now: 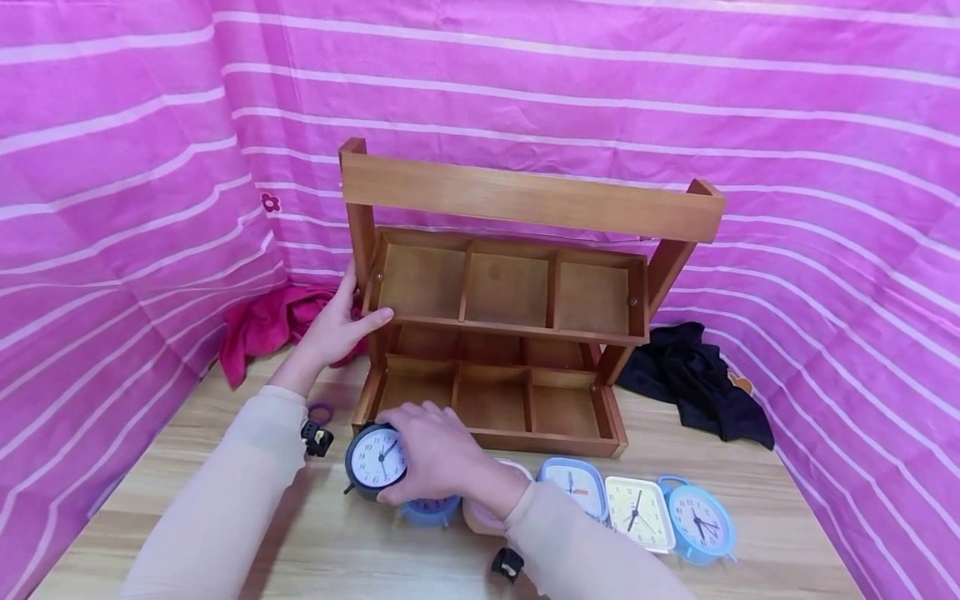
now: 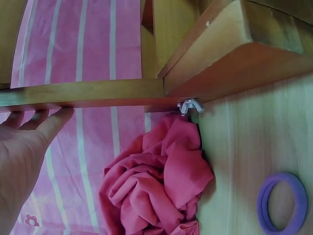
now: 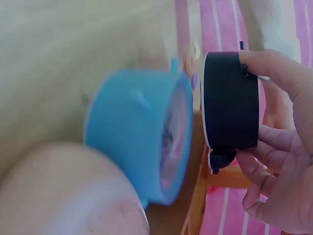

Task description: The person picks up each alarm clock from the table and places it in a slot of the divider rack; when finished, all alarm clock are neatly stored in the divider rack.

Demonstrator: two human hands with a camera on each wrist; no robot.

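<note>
My right hand grips a black round alarm clock by its rim, white dial facing up, near the left front corner of a wooden two-tier rack. In the right wrist view, thumb and fingers lie on opposite sides of the black casing. My left hand touches the rack's left post, its thumb stretched across to the upper tray's end; the left wrist view shows straight fingertips against the wood. Below my right hand, a blue alarm clock is partly hidden. A pinkish clock lies mostly under my right wrist.
Further right lie a blue square clock, a pale yellow clock and a light blue round clock. Red cloth is left of the rack, black cloth right. A purple ring lies near my left wrist.
</note>
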